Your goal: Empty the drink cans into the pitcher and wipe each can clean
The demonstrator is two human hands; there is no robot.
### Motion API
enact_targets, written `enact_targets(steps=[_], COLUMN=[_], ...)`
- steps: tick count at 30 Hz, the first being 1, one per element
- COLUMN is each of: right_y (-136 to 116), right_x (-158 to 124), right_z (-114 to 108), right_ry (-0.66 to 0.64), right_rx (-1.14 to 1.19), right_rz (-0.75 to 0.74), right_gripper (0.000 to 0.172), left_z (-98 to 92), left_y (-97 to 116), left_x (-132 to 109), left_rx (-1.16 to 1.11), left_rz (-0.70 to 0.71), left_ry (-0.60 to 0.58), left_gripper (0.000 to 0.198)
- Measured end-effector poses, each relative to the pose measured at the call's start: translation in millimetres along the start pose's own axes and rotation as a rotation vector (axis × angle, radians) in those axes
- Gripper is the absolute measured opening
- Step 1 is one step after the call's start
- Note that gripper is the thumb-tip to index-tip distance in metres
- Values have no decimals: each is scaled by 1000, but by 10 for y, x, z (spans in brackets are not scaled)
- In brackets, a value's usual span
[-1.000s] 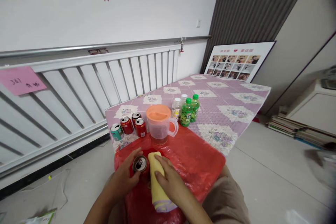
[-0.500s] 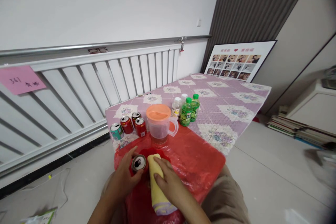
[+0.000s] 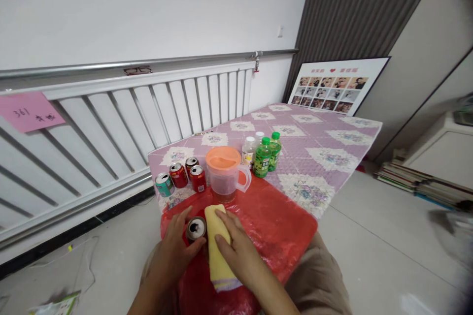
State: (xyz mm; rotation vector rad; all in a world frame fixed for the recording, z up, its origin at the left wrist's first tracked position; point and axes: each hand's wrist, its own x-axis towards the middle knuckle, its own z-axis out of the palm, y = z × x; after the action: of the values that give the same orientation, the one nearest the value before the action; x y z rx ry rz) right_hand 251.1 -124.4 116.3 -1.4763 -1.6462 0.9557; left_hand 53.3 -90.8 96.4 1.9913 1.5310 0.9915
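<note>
My left hand [image 3: 176, 242] curls round the side of an opened drink can [image 3: 196, 229], which stands upright with its silver top facing me. Right beside the can lies a folded yellow towel [image 3: 219, 251] with a pale purple striped edge. My right hand [image 3: 236, 248] grips this towel from above, thumb on the near side and fingers over the far side. Both rest over a shiny red plastic sheet [image 3: 273, 226]. Something darker red beneath the can and towel is mostly hidden.
Beyond my hands stands a clear jug [image 3: 223, 177] with an orange lid. Several opened cans [image 3: 179, 175] are on its left, and green-capped bottles [image 3: 262, 158] and white-capped bottles [image 3: 249, 151] on its right. A flowered cloth [image 3: 310, 192] covers the table; a white radiator [image 3: 177, 103] runs behind.
My right hand has slid the towel slightly away from me and to the left, covering more of the dark red thing beneath. My left hand stays at the can.
</note>
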Motion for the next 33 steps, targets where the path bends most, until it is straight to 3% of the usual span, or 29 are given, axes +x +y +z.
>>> enact_targets(steps=[5, 9, 14, 19, 29, 33], right_y=[156, 268, 189, 77, 327, 209], right_x=[-4, -5, 30, 39, -6, 18], right_z=[91, 101, 24, -24, 76, -6], right_ry=[-50, -89, -1, 32, -27, 29], right_rx=[-23, -33, -12, 28, -39, -21], right_rz=[51, 86, 8, -50, 48, 31], right_gripper=[57, 56, 54, 54, 55, 54], left_z=[-35, -105, -139, -127, -132, -81], left_y=[-20, -31, -35, -17, -19, -8], left_x=[15, 18, 47, 66, 89, 43], left_rx=[-52, -145, -241, -320, -331, -193], left_rz=[6, 8, -18, -31, -25, -15], left_ry=[-45, -148, -269, -274, -309, -160], left_gripper=[70, 72, 72, 69, 68, 71])
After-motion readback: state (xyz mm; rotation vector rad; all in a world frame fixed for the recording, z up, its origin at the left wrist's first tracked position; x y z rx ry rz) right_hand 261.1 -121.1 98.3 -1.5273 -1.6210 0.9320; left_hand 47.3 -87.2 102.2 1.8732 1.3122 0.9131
